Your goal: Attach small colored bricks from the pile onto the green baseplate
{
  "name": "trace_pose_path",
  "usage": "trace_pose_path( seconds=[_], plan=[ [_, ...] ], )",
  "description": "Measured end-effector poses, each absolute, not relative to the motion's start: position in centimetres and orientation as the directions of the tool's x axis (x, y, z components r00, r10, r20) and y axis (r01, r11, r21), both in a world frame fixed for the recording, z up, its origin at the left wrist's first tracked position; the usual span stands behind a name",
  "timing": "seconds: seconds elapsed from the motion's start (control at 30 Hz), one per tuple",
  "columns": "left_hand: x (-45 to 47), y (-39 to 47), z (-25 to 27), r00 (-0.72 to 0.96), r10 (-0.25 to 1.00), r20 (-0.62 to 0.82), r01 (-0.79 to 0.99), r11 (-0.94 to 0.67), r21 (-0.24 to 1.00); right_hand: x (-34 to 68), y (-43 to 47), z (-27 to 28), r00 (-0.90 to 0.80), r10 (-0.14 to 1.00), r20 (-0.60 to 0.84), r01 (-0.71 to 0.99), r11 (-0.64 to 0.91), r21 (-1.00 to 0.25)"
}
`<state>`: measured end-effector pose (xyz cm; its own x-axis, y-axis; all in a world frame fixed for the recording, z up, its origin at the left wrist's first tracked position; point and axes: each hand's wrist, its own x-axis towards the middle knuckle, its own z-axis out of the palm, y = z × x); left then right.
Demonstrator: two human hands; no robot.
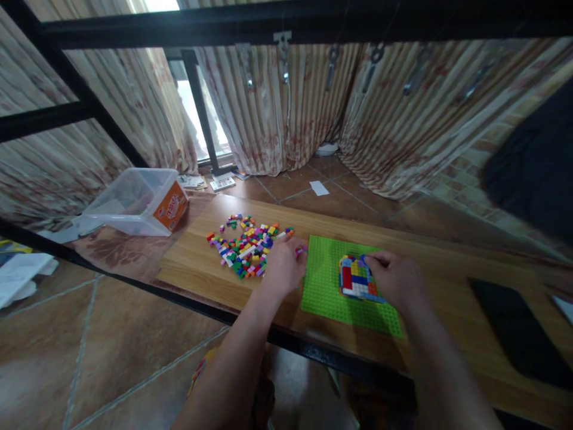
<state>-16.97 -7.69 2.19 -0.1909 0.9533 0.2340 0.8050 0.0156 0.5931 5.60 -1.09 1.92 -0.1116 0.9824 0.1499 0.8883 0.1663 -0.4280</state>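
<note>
Green and studded, flat on the counter (pixel 192 257): a baseplate (pixel 322 286), and on top of it, right of centre, the multicoloured brick block (pixel 356 279). Roughly square, with no clear long axis, the side towards the right hand (pixel 397 279) partly covered. Right there, at the block's far right corner, the right hand's grip, fingertips drawn together against the edge; cannot tell whether clenched on a piece or only resting. Clearly the nearer of the two, with the block just to the left of that grip. Well apart, left of the block and by the baseplate's left edge, the left hand (pixel 283 267), curled, seemingly grasping a small pink piece (pixel 301 251). Farther left of the block, beside that hand: loose bricks (pixel 246 249), scattered in a heap.
</note>
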Motion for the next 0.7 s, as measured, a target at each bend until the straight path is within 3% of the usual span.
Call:
trace_pose_path(
  seconds=[0.17, 0.47, 0.7],
  plan=[
    [-14.0, -7.3, 1.2, -0.08, 0.978, 0.192, 0.685, -0.086, 0.724, 4.9, -1.1, 1.8, -0.165, 0.972, 0.169, 0.876, 0.223, -0.428],
    [-12.3, -6.5, 0.4, -0.009, 0.993, 0.118, 0.616, -0.087, 0.783, 6.0, -0.3, 1.4, -0.361, 0.908, 0.212, 0.749, 0.417, -0.515],
    [-11.7, -6.1, 0.0, 0.024, 0.996, 0.091, 0.609, -0.086, 0.788, 6.2, 0.3, 1.5, -0.32, 0.942, 0.098, 0.719, 0.309, -0.622]
  ],
)
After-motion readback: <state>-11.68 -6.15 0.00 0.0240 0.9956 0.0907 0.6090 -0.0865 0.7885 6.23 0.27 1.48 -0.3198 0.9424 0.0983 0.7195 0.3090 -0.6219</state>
